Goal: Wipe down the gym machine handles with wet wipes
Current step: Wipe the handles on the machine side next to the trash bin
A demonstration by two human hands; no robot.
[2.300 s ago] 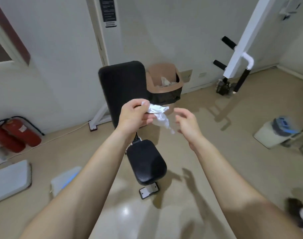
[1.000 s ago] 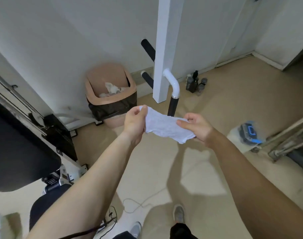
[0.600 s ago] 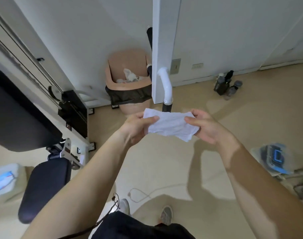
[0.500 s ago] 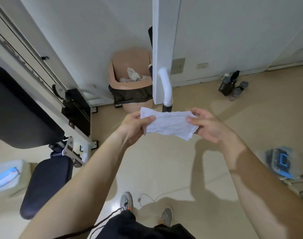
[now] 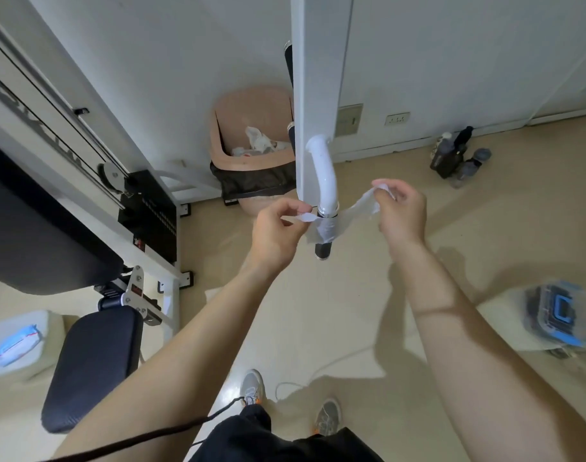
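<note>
A white curved machine arm (image 5: pixel 325 175) hangs from a white post and ends in a black handle grip (image 5: pixel 323 250). A thin white wet wipe (image 5: pixel 346 219) is draped round the upper part of that grip, stretched between both hands. My left hand (image 5: pixel 275 233) pinches the wipe's left end just left of the handle. My right hand (image 5: pixel 401 210) pinches the right end, slightly higher and to the right. Only the grip's black tip shows below the wipe.
A pink bin (image 5: pixel 251 151) with a black liner and used wipes stands behind the post. The black bench seat (image 5: pixel 91 365) and weight stack (image 5: pixel 151 215) are at left, a wipes pack (image 5: pixel 13 345) far left, bottles (image 5: pixel 458 155) by the wall, a blue-lidded container (image 5: pixel 555 315) at right.
The wipe, held flat in front of the handle half a second ago, is now wrapped round the black grip, with my hands spread to either side of it.
</note>
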